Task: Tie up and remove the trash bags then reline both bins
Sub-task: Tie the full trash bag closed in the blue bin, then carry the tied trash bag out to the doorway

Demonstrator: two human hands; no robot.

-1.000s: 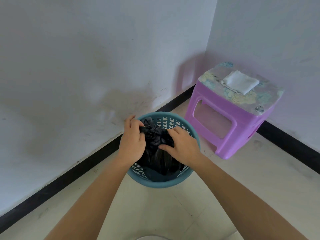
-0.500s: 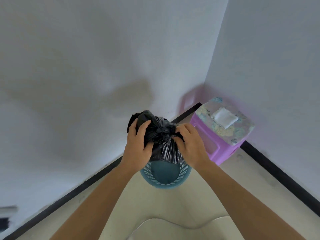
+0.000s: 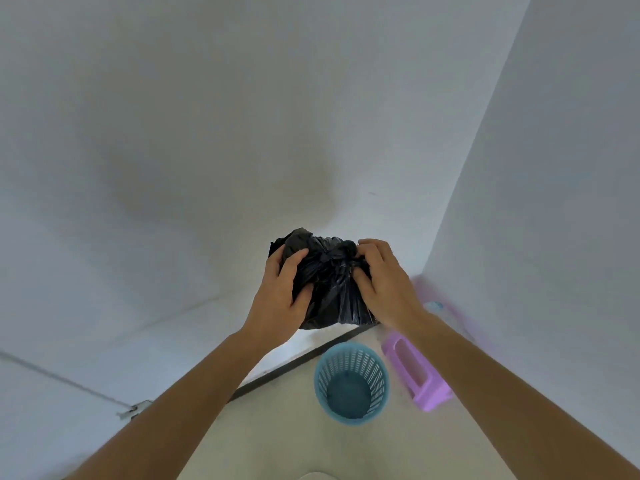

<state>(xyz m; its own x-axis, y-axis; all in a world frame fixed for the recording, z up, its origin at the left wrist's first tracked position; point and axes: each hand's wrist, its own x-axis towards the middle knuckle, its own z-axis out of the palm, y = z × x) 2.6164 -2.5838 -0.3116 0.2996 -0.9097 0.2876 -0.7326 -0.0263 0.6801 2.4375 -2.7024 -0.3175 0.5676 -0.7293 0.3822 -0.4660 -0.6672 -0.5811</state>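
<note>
A knotted black trash bag (image 3: 329, 289) hangs in the air in front of the white wall, well above the floor. My left hand (image 3: 280, 299) grips its left side and my right hand (image 3: 381, 285) grips its right side near the knot. Below them the blue slotted bin (image 3: 351, 386) stands upright on the floor by the wall, with no liner in it; its solid bottom shows.
A purple plastic stool (image 3: 420, 372) stands just right of the bin in the room's corner, partly hidden by my right forearm. A black skirting strip (image 3: 298, 362) runs along the wall base. A pale rounded edge (image 3: 317, 476) shows at the bottom of the frame.
Both hands have lifted the tied bag up and fully out of the blue bin, which now stands bare on the floor. The view has risen and pulled back from the bin.
</note>
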